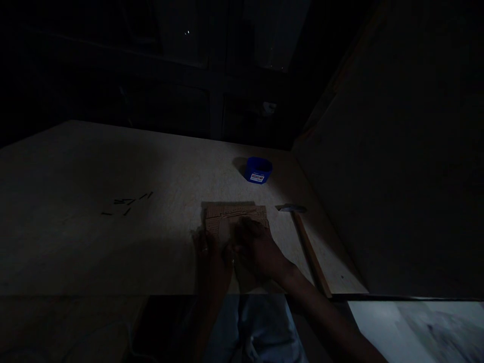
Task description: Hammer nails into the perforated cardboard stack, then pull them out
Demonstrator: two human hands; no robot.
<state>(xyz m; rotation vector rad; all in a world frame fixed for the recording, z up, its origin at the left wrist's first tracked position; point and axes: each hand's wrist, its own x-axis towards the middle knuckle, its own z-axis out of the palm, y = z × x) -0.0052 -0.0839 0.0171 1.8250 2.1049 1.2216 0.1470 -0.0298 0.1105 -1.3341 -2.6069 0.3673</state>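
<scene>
A flat piece of brown cardboard (236, 209) with a ridged, torn-looking top surface lies on the table near its front edge. My left hand (214, 262) grips its left edge, the fingers along the side and the thumb over the top. My right hand (259, 247) rests on the cardboard's right half with its fingers curled together; whatever they may hold is hidden by the hand and the dark. Between my hands shows a small, paler flat patch (224, 229) on the cardboard, its kind not clear.
A hammer (308, 247) with a wooden handle lies right of the cardboard, head pointing away. Behind stands a blue plastic tub (258, 171) with a label. Several thin dark nail-like pieces (126, 201) lie scattered at left. A dark upright panel (397, 166) borders the table's right side. Light is very dim.
</scene>
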